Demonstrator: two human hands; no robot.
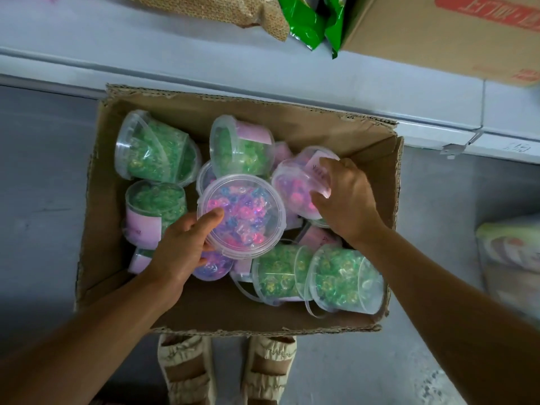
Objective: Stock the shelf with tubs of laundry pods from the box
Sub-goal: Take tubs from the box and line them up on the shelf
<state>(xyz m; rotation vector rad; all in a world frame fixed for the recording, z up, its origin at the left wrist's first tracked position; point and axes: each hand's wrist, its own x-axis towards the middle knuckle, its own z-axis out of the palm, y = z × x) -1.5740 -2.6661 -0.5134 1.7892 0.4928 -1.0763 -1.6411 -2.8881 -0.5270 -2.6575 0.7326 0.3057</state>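
Left hand (181,252) is gripping a clear tub of pink and purple pods (241,215) from its left side, thumb lying across the lid, fingers curled under the rim. The tub is sitting lid-up above the middle of the cardboard box (96,235).

Right hand (344,200) is reaching into the right half of the box, fingers curled round a second pink tub (298,182) that is lying on its side, lid facing left. Thumb is pressing near the lid edge; fingertips are lying over the tub's pink label.

Count, as far as the pile is showing:
- Green-pod tubs: five visible. Two at the far left (155,149), one nested partly behind the other; one below them with a pink label (155,211); one at top centre (241,144); two lying side by side at the lower right (347,277) — that makes six if the nested pair is two; hard to be sure.
- Pink or purple tubs: the two in the hands, one more peeking out under the left hand (213,267), and bits of others deeper down, too hidden to count.

All tubs are lying inside the box, jumbled, most tipped over and touching each other.

The box is standing on a grey floor, its far wall against a pale shelf ledge (263,77). On the shelf: another carton (438,30), green bags (315,21), a tan sack (233,10). Two sandalled feet (225,369) are standing just beside the box's near wall.
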